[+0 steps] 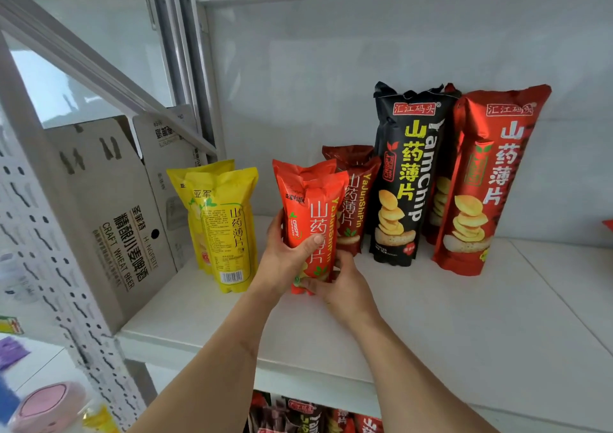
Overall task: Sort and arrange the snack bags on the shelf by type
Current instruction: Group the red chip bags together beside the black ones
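While both arms reach up to the white shelf (464, 316), the left hand (285, 260) grips an orange bag (310, 220) round its lower half, thumb across the front and fingers behind, holding it upright near the middle of the shelf. The right hand (341, 286) is at the bag's bottom right corner, fingers curled against it (how firmly it holds I cannot tell). A second orange bag seems to stand directly behind the first, its top edge just showing. Just right of these, and touching them, stand two dark red bags (356, 200), one behind the other. Further right is a tall black bag (404, 174), upright, and beside it a tall red bag (481, 180) leaning slightly left, with another red one partly hidden behind. To the left, apart from the held bag, two yellow bags (225, 227) stand one in front of the other, next to a grey carton (112, 207) at the shelf's left end. More bags show on the shelf below.
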`<state>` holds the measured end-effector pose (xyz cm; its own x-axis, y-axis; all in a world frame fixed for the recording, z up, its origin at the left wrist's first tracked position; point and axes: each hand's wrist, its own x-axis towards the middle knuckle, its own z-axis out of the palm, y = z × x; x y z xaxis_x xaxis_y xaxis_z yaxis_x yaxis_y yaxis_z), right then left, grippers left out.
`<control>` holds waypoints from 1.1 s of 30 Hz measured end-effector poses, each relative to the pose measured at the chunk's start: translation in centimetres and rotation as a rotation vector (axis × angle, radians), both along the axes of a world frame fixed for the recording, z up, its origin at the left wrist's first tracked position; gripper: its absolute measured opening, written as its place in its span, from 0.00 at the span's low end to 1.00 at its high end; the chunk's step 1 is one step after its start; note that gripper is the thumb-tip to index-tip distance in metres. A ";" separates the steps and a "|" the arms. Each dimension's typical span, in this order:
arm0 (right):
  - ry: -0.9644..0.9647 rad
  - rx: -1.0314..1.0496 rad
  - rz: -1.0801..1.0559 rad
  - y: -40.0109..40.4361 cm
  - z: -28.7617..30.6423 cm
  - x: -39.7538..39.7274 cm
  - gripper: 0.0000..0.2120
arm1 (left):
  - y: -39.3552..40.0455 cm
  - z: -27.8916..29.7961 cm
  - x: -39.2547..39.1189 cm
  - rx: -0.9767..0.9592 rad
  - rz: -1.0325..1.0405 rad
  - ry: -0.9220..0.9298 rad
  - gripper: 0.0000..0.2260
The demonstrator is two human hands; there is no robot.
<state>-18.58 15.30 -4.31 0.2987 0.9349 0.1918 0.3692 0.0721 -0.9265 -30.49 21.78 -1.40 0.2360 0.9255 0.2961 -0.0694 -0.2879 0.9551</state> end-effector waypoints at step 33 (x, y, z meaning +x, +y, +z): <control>-0.098 0.023 -0.348 10.2 -1.0 -0.5 0.16 | 11.5 -0.8 3.6 0.022 0.033 -0.019 0.30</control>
